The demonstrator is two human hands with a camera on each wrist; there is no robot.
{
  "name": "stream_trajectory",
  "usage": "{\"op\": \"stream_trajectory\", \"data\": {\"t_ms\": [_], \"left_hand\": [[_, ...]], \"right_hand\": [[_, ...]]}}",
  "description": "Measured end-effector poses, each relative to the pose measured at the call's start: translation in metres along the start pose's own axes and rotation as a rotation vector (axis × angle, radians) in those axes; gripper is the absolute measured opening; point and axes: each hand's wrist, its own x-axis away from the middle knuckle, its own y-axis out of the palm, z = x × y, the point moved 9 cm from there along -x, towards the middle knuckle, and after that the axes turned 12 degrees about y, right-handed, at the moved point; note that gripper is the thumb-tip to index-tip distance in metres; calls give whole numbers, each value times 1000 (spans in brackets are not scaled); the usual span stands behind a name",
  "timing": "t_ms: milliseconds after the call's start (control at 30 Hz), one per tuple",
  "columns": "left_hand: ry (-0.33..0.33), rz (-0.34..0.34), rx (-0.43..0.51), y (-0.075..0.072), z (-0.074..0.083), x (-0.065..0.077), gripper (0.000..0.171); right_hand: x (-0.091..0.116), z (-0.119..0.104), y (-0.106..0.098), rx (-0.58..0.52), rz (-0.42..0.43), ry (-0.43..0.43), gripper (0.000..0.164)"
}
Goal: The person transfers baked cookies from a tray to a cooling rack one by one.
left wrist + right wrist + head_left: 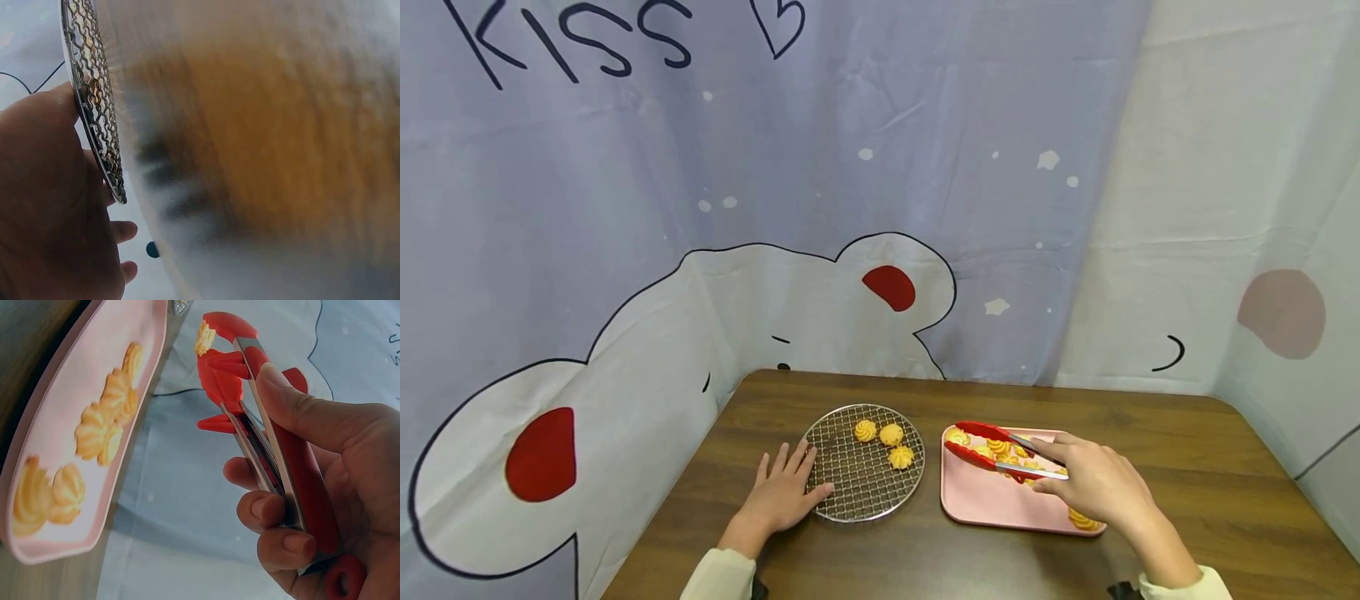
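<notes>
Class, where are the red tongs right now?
In the head view, the red tongs are right of centre, held in the right hand over the pink tray, right of the round wire rack.

Brown table (895,567), rack (853,487) (round, wire), pink tray (977,502)

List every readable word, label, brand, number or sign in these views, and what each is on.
"KISS": on the cloth backdrop, head view.
Heart outline beside it, top clipped.
Right wrist view: dark strokes at the right edge, cut off, unreadable.
No readable text on the tongs, pink tray or wire rack.
</notes>
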Motion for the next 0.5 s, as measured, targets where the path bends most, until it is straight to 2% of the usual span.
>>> {"op": "stream_trajectory", "data": {"t_ms": [233,500], "left_hand": [[-6,-4,-2,2,0,2,79],[-4,6,-14,0,1,3,79]], "right_hand": [[-7,-18,7,-10,0,-26,58],[-14,-44,8,12,101,-150,56]]}}
